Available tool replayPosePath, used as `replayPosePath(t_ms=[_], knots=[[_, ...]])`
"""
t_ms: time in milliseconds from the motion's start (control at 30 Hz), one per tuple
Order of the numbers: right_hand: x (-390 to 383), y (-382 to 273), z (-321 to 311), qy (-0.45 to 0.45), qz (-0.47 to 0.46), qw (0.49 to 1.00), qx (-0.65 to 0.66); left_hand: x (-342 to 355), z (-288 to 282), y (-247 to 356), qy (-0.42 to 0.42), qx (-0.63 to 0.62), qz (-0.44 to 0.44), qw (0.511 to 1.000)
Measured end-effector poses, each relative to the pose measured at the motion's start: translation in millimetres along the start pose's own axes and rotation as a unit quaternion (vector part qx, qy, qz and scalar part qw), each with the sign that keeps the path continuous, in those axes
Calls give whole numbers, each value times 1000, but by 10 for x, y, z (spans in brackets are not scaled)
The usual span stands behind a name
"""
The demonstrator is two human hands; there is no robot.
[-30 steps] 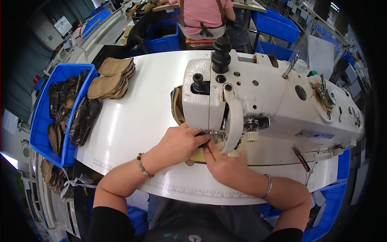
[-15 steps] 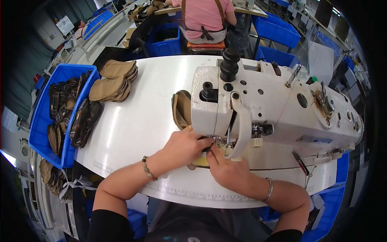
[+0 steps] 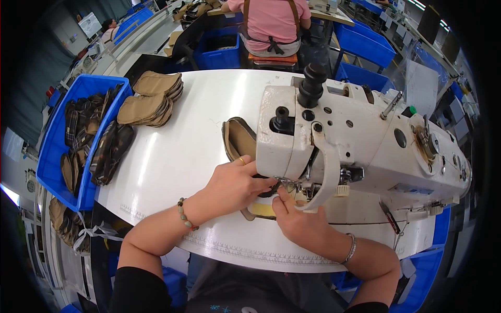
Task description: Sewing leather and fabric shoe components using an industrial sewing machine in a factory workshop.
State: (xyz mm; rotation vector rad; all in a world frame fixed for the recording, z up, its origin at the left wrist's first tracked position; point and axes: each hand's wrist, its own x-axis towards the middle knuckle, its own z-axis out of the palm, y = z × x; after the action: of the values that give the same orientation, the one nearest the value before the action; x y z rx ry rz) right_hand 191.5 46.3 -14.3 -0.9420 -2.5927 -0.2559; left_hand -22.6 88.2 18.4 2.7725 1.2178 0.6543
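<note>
A fabric shoe upper (image 3: 241, 140), tan inside with a dark rim, lies partly under the head of a white sewing machine (image 3: 360, 130). My left hand (image 3: 229, 183) is closed at the upper's near end, its fingertips pressing dark material beside the presser foot. Opposite it, my right hand (image 3: 302, 223) pinches at the same dark edge, index finger and thumb close to the needle area. The fingertips of both hands nearly meet there. The machine head and my fingers hide part of the upper and the needle point. A yellow plate (image 3: 263, 210) shows just below the fingers.
Tan shoe-shaped pieces (image 3: 146, 108) are stacked at the table's far left. Beside them stands a blue bin (image 3: 47, 156) of dark plaid pieces, with more plaid pieces (image 3: 111, 154) against its side. Red-handled snips (image 3: 389, 216) lie right of the machine. A person in pink (image 3: 271, 21) sits ahead.
The view has shifted slightly, so the machine appears farther right. Both hands stay at the stitching area, and a little more of the upper shows beside the machine head.
</note>
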Motion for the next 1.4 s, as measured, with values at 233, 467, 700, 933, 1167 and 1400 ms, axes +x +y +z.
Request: replayPosePath(t_ms=[233,467,700,933,1167,1400], knots=[[19,-5,22,47,4,996,-77,10,16,70,-42,11,-4,999],[7,-35,-15,6,23,996,-82,-28,84,107,-53,33,-10,998],[19,23,-53,52,11,999,14,-30,96,122,-47,38,-22,998],[65,70,-53,51,43,998,-8,-41,101,131,-35,33,-21,999],[-13,179,254,115,87,985,96,-71,-112,47,-22,-15,45,999],[7,218,193,22,135,977,164,-68,27,-8,61,98,133,984]])
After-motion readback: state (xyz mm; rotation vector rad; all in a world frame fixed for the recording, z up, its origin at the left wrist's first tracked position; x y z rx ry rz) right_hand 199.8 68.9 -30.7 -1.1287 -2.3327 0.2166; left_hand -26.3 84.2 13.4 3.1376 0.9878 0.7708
